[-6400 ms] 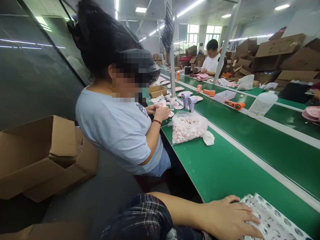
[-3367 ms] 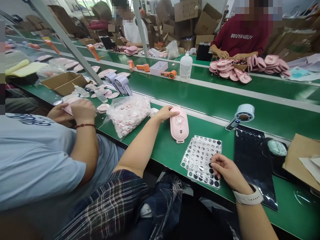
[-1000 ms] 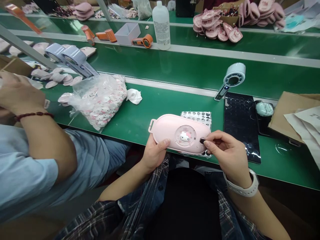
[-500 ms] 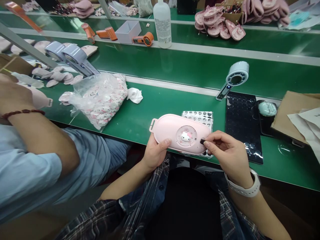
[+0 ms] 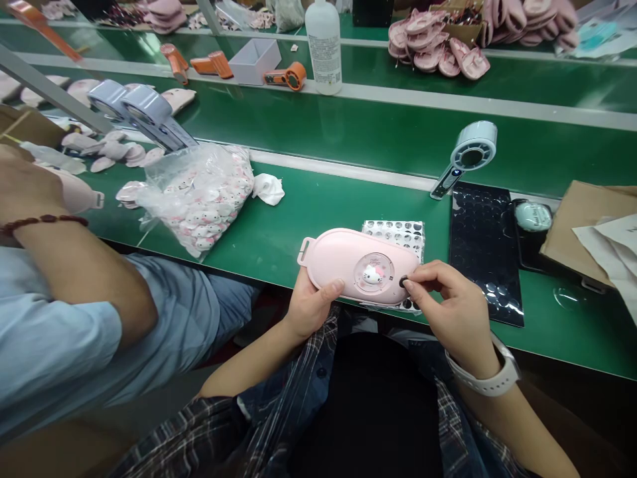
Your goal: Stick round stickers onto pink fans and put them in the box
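A pink oval plastic case (image 5: 332, 260) with a strap loop on its left end is in my left hand (image 5: 311, 302), thumb on top and fingers beneath. A round clear window on it shows a white cat-face ornament (image 5: 372, 274). My right hand (image 5: 448, 305), wearing a white wristband, pinches a small round black disc (image 5: 403, 281) between thumb and forefinger. The disc is at the case's right end; I cannot tell whether it touches the surface. Partly hidden under the case lies a sheet of round black dots (image 5: 398, 230).
A clear bag of cat-face pieces (image 5: 209, 206) and a white crumpled tissue (image 5: 269, 189) are to the left. A handheld fan (image 5: 465, 156), a black sheet (image 5: 480, 252) and a cardboard box (image 5: 587, 226) stand right. A co-worker's arm (image 5: 84, 285) is at far left.
The black disc, earlier tilted up at the case's right end, now appears flatter and rounder. My left thumb has shifted slightly right along the case.
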